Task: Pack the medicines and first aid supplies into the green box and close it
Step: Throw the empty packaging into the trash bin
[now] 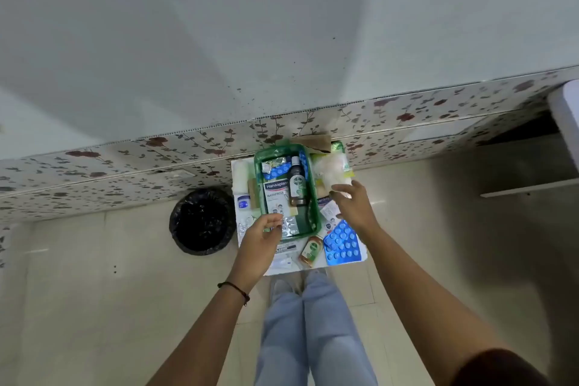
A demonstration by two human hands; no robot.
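Observation:
The green box (315, 213) stands open on a small white table (362, 255). Inside lie a Hansaplast carton (277, 195), a dark Dettol bottle (298, 185), blue blister strips (279, 171) and a silver blister strip (290, 226). My left hand (261, 243) has its fingers pinched together at the box's front left corner; what they hold is unclear. My right hand (352, 205) hovers right of the box with fingers spread, fingertips at a clear bag of white cotton (332, 168). Outside the box lie a small amber Dettol bottle (310, 251), a large blue blister pack (341, 243) and a little jar (243, 201).
A black-lined bin (202, 221) stands on the tiled floor left of the table. A flower-patterned wall strip (125, 163) runs behind. A white roll (241, 175) lies left of the box. My legs in jeans (313, 323) are right in front of the table.

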